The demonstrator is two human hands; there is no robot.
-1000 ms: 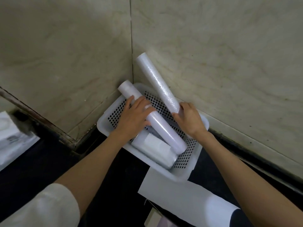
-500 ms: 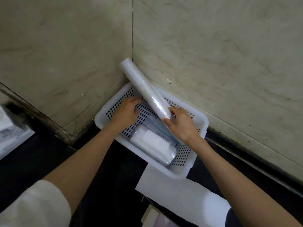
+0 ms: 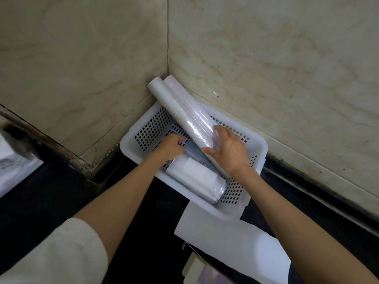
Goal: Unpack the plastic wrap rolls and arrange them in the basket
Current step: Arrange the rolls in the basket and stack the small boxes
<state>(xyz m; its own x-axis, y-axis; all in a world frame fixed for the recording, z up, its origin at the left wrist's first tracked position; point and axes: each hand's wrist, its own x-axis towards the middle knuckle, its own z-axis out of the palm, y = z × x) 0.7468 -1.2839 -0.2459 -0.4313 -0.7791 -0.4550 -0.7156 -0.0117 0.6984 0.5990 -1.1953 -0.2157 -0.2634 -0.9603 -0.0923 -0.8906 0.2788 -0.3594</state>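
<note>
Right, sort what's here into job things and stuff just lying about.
Job things: white basket; two long rolls leaning into the corner; short roll in the basket; left hand; right hand.
Lying about: white paper sheet; cardboard box.

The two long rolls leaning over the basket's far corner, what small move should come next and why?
Probably lower them flat. The right hand holds the two long rolls tilted, their far ends jutting past the basket rim at the wall corner, while the short roll already lies inside.

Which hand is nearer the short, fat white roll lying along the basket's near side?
Left. The left hand is inside the white perforated plastic basket just above the short fat white roll; the right hand grips the long rolls higher up.
</note>
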